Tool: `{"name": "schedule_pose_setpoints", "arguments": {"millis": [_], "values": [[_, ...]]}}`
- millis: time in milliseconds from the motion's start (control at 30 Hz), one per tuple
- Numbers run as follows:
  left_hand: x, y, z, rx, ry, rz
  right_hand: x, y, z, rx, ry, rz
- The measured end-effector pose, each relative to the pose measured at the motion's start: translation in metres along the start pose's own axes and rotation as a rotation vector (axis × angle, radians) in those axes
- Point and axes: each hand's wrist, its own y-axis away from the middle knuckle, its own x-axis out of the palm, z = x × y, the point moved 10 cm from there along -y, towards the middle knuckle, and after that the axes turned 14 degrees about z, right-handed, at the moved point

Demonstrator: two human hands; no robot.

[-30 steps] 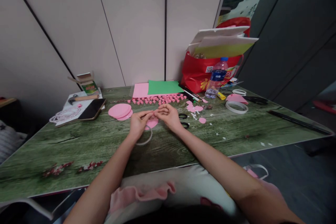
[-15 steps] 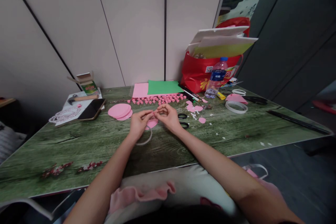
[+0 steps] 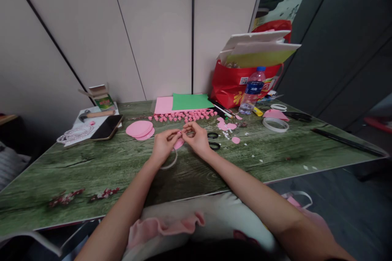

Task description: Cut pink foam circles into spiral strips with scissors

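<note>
My left hand [image 3: 165, 143] and my right hand [image 3: 196, 138] meet over the middle of the table, fingertips pinched together. Between them is a small pink piece [image 3: 180, 132], mostly covered by the fingers, so its shape is unclear. Just below the fingertips shows part of a pink paper disc [image 3: 179, 144]. Beside my left wrist a roll of tape [image 3: 172, 163] lies partly hidden by the hand. The black scissors handles [image 3: 215, 145] stick out past my right hand. Further back spread several small pink roses [image 3: 183, 116].
Pink paper discs [image 3: 139, 129] lie stacked at the left, near a phone [image 3: 107, 127] and a hammer [image 3: 101, 113]. Pink scraps [image 3: 231, 126] are scattered at the right. Behind stand a water bottle [image 3: 252, 89] and a red bag [image 3: 226, 83]. Another tape roll [image 3: 275, 125] lies further right.
My left hand has shifted slightly right, closer to my right hand, and covers more of the pink disc. The things around the hands have stayed where they were.
</note>
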Motion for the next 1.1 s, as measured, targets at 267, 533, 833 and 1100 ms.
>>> {"name": "schedule_pose_setpoints", "arguments": {"millis": [267, 533, 833, 1100], "values": [[0.002, 0.0, 0.0, 0.005, 0.104, 0.001, -0.001, 0.0, -0.003, 0.027, 0.017, -0.021], [-0.001, -0.001, 0.007, -0.049, 0.213, -0.03, 0.001, 0.004, 0.018, -0.078, 0.066, -0.038], [-0.001, -0.002, -0.001, 0.016, 0.182, -0.026, 0.005, 0.003, 0.001, 0.023, -0.12, -0.026], [-0.001, -0.002, -0.011, 0.044, 0.079, -0.018, 0.002, 0.004, 0.0, 0.04, -0.101, -0.044]]}}
